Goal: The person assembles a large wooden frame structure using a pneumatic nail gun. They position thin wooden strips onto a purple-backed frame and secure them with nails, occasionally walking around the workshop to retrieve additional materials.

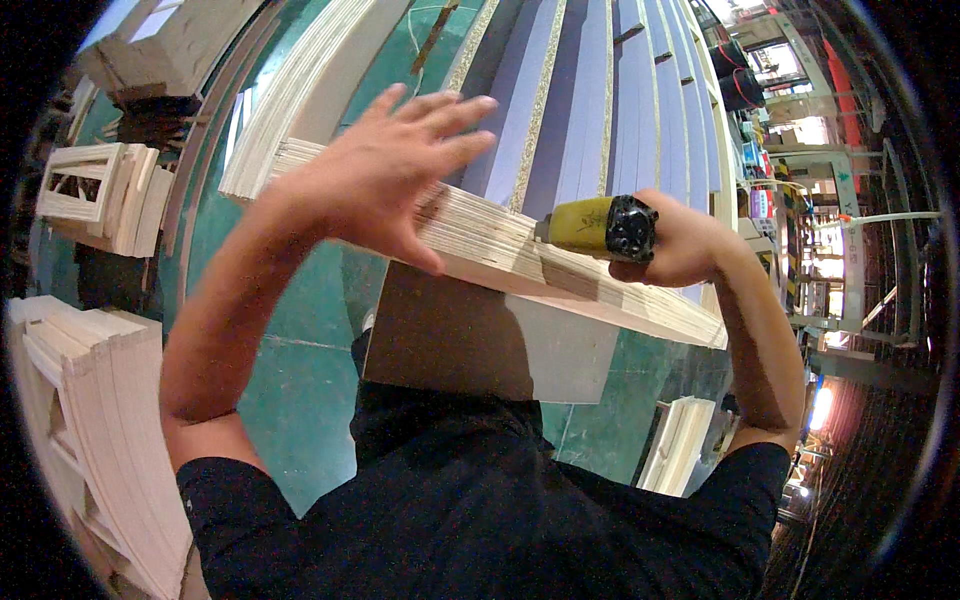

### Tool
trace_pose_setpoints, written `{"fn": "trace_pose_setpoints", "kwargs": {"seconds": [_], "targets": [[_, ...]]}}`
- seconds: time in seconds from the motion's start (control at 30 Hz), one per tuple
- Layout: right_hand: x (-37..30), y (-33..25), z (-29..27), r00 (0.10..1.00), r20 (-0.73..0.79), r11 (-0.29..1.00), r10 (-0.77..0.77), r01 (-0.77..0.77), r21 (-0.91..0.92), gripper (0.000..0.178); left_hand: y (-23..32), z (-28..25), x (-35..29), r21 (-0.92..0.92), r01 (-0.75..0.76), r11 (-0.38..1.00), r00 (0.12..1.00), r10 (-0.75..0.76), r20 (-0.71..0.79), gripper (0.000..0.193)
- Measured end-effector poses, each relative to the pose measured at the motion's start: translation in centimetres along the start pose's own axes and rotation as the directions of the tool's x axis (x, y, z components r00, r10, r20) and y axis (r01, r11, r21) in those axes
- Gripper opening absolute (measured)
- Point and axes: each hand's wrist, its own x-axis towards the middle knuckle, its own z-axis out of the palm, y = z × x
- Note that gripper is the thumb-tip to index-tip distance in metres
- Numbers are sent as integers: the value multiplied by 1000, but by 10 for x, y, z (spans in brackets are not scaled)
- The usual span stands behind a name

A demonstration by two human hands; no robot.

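Note:
My right hand [690,240] is wrapped round a yellow-and-black nail gun [585,228]. The tool's narrow tip points left, at or just above the edge of a light wooden beam [480,235] made of many thin layers; whether it touches I cannot tell. My left hand [385,170] is open over the left part of this beam, fingers spread, thumb pointing down in front of it. Beyond the beam run long parallel panels [520,110] with pale purple faces and chipboard edges. Contact between my left hand and the wood is not clear.
A brown board [450,330] juts out below the beam, close to my body. Stacked wooden frames [110,400] stand at the left, with another pile [105,200] farther off. A pale cable or hose [890,217] crosses the right side. The floor [300,370] is green.

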Motion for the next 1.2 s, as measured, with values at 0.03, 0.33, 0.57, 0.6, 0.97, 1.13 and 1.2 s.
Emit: {"fn": "trace_pose_setpoints", "kwargs": {"seconds": [0.03, 0.33, 0.57, 0.6, 0.97, 1.13, 1.2], "targets": [[1, -7, -2, 1000, -30, 1000, -8, 8, 17, 41, -8, -7, -9, 33, 44, 999, 997, -46, 59, 125], [44, -60, -4, 983, -158, 995, -91, 96, 22, 45, -26, -3, -23, -44, 48, 998, 997, -46, 56, 111], [69, -68, 1, 995, -36, 996, -91, 91, 2, 46, -17, -10, -21, -99, 101, 990, 993, -94, 73, 106], [70, -69, 1, 995, -47, 996, -89, 89, -2, 46, -17, -11, -21, -100, 107, 989, 992, -99, 77, 105], [73, -78, 1, 992, -79, 991, -102, 109, 79, 45, -19, -8, -21, -97, 112, 989, 992, -106, 62, 104], [76, -65, 5, 987, -79, 980, -142, 151, 126, 45, -23, -3, -22, -80, 96, 992, 995, -93, 47, 109], [73, -70, 4, 990, -100, 981, -99, 114, 158, 47, -25, 0, -21, -88, 82, 993, 996, -79, 33, 109]]}}
